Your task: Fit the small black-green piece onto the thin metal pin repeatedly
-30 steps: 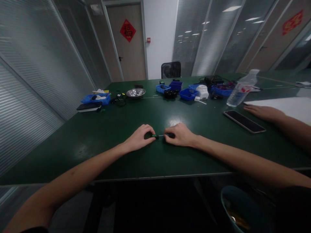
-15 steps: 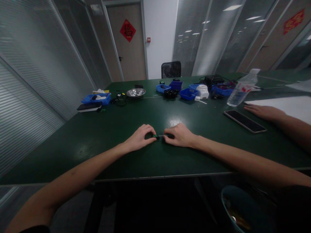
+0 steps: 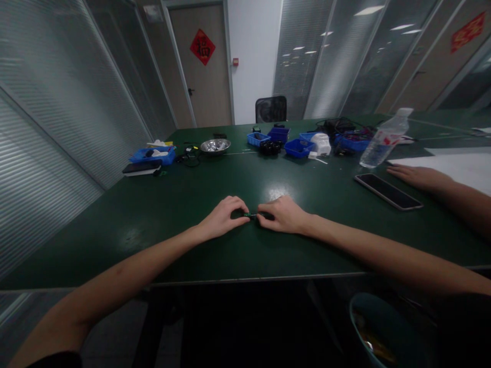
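Observation:
Both my hands rest on the dark green table (image 3: 161, 204), fingertips almost touching. My left hand (image 3: 221, 218) pinches a tiny dark green part (image 3: 246, 214) on the tabletop. My right hand (image 3: 283, 215) is closed on a small black tool (image 3: 268, 216) whose thin tip points left at that part. The part is too small to name. Most of the tool is hidden under my fingers.
Another person's hand (image 3: 416, 177) lies flat at the right beside a black phone (image 3: 388, 191) and a tilted water bottle (image 3: 384, 138). Farther back stand blue bins (image 3: 297, 147), a metal bowl (image 3: 215, 146) and cables. A round bin (image 3: 383, 332) sits below the table edge.
My two hands have drawn slightly closer together, narrowing the gap over the small part. The other person's hand stays still.

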`<act>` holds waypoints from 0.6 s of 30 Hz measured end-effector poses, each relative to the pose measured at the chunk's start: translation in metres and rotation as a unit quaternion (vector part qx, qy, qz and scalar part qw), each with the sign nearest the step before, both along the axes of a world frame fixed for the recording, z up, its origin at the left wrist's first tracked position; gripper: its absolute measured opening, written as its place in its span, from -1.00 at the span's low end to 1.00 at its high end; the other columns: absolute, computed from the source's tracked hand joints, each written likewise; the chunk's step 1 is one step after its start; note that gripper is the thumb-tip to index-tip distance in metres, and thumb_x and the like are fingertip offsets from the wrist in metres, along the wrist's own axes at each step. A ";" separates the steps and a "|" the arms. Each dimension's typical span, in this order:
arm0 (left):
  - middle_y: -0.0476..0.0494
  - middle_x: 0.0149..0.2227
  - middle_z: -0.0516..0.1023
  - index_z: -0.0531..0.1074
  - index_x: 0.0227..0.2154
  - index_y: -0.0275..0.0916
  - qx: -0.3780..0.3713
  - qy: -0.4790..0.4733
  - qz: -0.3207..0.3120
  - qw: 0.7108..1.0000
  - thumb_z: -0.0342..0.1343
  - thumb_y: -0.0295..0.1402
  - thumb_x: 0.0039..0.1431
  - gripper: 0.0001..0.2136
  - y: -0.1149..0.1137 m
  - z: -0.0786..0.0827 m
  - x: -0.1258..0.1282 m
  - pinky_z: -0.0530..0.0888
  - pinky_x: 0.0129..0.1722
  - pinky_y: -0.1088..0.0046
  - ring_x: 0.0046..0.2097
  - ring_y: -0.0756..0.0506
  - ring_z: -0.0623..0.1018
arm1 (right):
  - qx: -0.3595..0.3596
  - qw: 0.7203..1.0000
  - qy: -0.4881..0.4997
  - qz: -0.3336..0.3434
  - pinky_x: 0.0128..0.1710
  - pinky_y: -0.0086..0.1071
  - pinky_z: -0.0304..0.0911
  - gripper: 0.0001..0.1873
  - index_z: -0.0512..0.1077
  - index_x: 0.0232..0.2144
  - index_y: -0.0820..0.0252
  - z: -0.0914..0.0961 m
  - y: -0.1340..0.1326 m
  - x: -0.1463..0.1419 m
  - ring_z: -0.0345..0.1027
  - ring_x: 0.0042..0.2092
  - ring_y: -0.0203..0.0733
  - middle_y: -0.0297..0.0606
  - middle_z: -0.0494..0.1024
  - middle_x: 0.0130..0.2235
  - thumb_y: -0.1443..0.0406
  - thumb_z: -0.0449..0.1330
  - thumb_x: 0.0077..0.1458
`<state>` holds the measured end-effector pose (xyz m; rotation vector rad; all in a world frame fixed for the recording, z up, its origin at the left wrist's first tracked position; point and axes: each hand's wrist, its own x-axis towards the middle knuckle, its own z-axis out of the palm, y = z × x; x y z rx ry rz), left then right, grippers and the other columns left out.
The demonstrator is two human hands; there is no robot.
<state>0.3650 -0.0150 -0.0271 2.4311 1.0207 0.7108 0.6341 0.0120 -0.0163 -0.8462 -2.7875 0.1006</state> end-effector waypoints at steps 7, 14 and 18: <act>-0.20 -0.01 0.58 0.56 -0.10 -0.18 0.006 0.004 -0.004 1.000 0.26 -0.17 0.42 -0.81 -0.001 0.002 0.006 0.43 0.11 0.16 0.05 -0.24 0.51 | -0.006 1.000 -0.005 0.012 -0.37 -0.31 -0.04 -0.66 0.52 -0.25 0.15 0.001 -0.002 -0.002 0.27 -0.46 -0.25 -0.27 0.61 -0.38 0.11 0.06 0.43; -0.21 0.05 0.57 0.58 -0.15 -0.19 -0.013 -0.005 0.006 1.000 0.30 -0.18 0.37 -0.81 0.001 -0.001 0.004 0.44 0.14 0.13 0.10 -0.25 0.50 | 0.005 0.996 0.037 -0.076 -0.35 -0.31 -0.02 -0.63 0.56 -0.18 0.17 -0.005 0.002 0.000 0.31 -0.44 -0.21 -0.25 0.60 -0.41 0.09 0.05 0.45; -0.20 0.12 0.55 0.61 -0.11 -0.17 -0.022 -0.003 0.012 1.000 0.31 -0.16 0.37 -0.80 0.001 -0.002 0.001 0.43 0.18 0.09 0.17 -0.26 0.48 | -0.019 0.989 0.056 -0.133 -0.34 -0.33 0.01 -0.60 0.59 -0.14 0.16 -0.008 0.009 0.001 0.37 -0.41 -0.20 -0.24 0.61 -0.39 0.07 0.04 0.47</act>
